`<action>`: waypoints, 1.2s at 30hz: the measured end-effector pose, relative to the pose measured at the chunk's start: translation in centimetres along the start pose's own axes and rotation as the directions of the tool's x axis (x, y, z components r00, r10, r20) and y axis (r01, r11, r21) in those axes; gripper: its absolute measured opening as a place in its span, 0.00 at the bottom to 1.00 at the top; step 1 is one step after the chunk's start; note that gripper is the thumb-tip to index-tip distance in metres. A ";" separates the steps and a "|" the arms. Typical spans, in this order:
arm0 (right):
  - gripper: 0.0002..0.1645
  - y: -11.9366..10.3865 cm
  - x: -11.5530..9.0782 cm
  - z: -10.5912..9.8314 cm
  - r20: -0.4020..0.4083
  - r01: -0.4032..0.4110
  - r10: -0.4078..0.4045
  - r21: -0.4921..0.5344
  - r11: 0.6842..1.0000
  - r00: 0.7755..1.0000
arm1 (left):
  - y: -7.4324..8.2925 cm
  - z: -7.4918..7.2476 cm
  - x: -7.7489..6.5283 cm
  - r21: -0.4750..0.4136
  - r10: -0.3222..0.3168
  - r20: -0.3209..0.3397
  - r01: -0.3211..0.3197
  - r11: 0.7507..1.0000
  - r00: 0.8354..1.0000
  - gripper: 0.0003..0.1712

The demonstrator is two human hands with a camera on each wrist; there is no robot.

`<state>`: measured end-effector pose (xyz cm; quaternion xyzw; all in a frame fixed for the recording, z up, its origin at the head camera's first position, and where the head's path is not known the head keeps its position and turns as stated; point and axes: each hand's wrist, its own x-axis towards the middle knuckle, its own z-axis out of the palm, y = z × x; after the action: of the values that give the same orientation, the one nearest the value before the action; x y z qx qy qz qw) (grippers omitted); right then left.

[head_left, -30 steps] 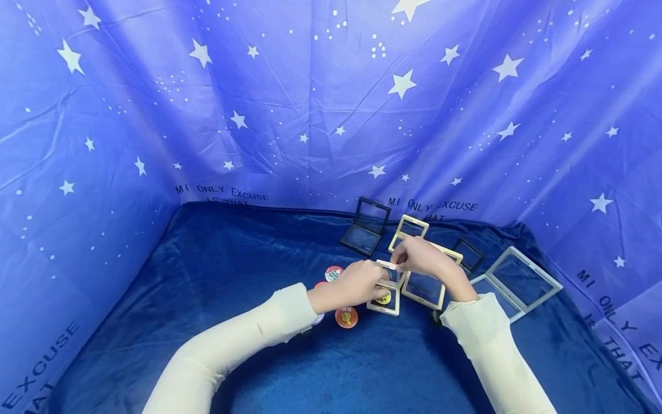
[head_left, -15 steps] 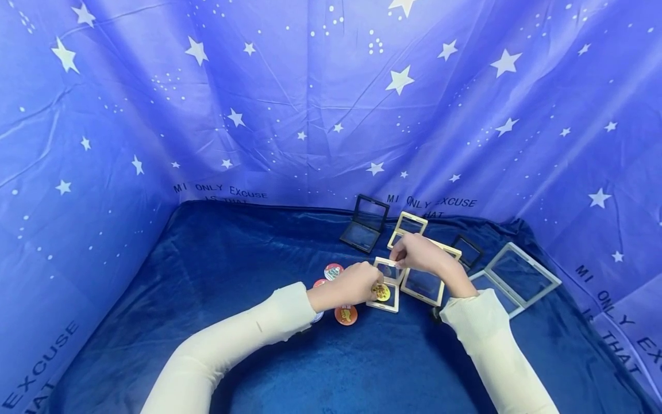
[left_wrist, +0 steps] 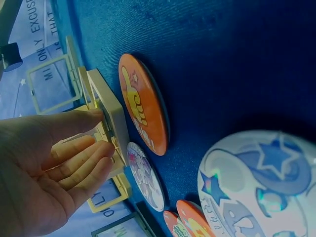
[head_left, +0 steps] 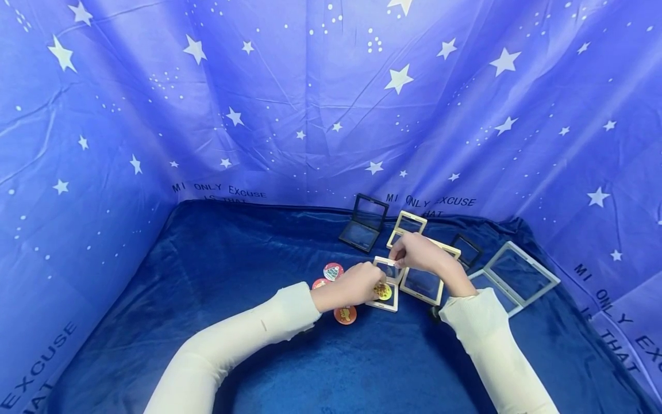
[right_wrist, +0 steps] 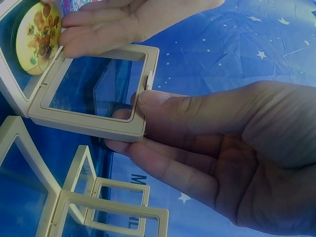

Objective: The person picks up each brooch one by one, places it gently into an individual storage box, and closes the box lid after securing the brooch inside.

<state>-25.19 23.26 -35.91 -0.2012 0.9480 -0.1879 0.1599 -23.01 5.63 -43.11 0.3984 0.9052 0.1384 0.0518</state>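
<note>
A small cream hinged display frame (head_left: 397, 301) stands open on the dark blue cloth, its lid half raised. In its lower half lies a round yellow badge (right_wrist: 40, 37) with a flower picture. My left hand (head_left: 354, 286) is at this badge, fingertips along one edge and thumb at another, pinching it; in the left wrist view the hand (left_wrist: 49, 173) hides it. My right hand (head_left: 418, 252) grips the frame's raised lid (right_wrist: 89, 121), thumb on the rim and fingers behind it. An orange thumbs-up badge (left_wrist: 143, 103) lies just beside the frame.
More badges lie near my left hand: a red-rimmed one (head_left: 333, 271), a red one (head_left: 319, 284) and a white one with blue stars (left_wrist: 256, 182). Behind and right stand other open frames: black (head_left: 362, 236), small yellow (head_left: 412, 215), larger cream (head_left: 421, 286), small black (head_left: 468, 251), white (head_left: 522, 276).
The left fingers have shifted slightly over the yellow badge, showing more of its face. The right hand stays at the lid; the whole view has drifted a little.
</note>
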 end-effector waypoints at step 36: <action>0.22 0.7 -1.8 -0.3 0.091 -0.178 0.164 0.183 0.967 0.982 | -1.0 -3.3 -0.2 -0.417 -0.360 -0.256 0.234 0.878 0.897 0.15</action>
<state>-24.03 24.76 -35.51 -0.1093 0.9327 -0.2557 0.2297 -24.28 4.11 -40.22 0.2069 0.9083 0.3634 -0.0020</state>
